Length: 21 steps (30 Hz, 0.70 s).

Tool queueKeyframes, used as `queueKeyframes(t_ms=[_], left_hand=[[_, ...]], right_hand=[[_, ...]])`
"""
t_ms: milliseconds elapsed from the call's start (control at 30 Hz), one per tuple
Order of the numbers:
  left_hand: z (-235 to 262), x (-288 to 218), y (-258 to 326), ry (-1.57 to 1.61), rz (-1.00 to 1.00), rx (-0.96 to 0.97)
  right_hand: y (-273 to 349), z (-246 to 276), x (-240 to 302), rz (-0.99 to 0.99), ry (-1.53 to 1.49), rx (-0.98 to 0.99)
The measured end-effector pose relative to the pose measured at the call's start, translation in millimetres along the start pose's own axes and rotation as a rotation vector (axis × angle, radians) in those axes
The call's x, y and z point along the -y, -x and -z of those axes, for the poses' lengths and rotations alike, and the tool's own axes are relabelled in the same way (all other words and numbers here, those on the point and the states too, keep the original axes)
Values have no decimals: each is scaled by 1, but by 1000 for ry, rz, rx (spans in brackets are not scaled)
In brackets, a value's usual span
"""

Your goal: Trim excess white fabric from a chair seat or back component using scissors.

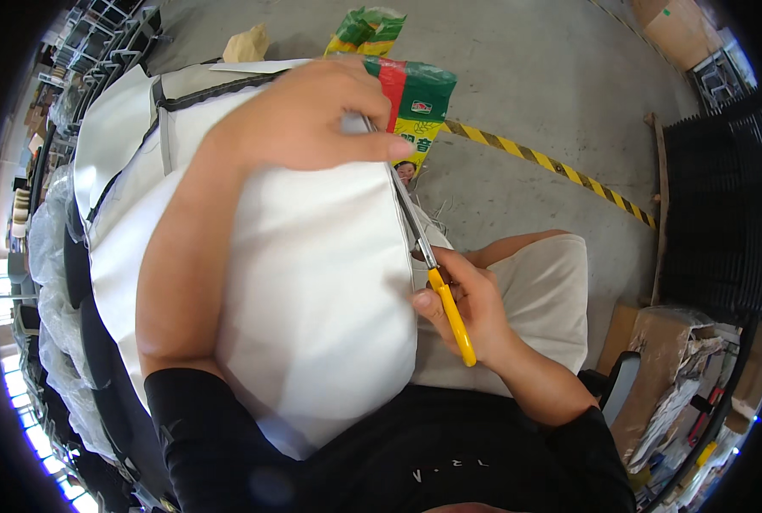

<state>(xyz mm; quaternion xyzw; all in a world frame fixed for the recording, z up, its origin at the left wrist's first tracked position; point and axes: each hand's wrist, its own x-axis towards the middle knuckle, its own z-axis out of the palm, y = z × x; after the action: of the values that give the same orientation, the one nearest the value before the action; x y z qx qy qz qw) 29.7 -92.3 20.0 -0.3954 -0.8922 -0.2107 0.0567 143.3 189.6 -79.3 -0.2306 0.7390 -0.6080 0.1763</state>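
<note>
A large white cushion [312,291] lies across my lap. My left hand [312,115] rests on its far end, fingers curled over the edge and pinching the fabric there. My right hand [466,312] grips yellow-handled scissors [436,274]. Their thin metal blades run up along the cushion's right edge toward my left hand's fingertips. A second white cushion with dark piping [133,128] lies behind and to the left of the first.
Green, red and yellow printed bags [419,107] lie on the concrete floor ahead, near a yellow-black striped floor line [552,162]. A black slatted stack [723,214] stands at the right, with cardboard boxes [663,359] below it. Clear plastic wrapping [52,282] is at the left.
</note>
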Motion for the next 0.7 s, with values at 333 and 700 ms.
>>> queueKeyframes(t_ms=[333,700], left_hand=[[-5,10,-1,294,396,121],[-8,3,-6,425,482,7]], right_hand=[[-7,-11,-7,22,81,-79],[-23,-1,15,-71,55,-11]])
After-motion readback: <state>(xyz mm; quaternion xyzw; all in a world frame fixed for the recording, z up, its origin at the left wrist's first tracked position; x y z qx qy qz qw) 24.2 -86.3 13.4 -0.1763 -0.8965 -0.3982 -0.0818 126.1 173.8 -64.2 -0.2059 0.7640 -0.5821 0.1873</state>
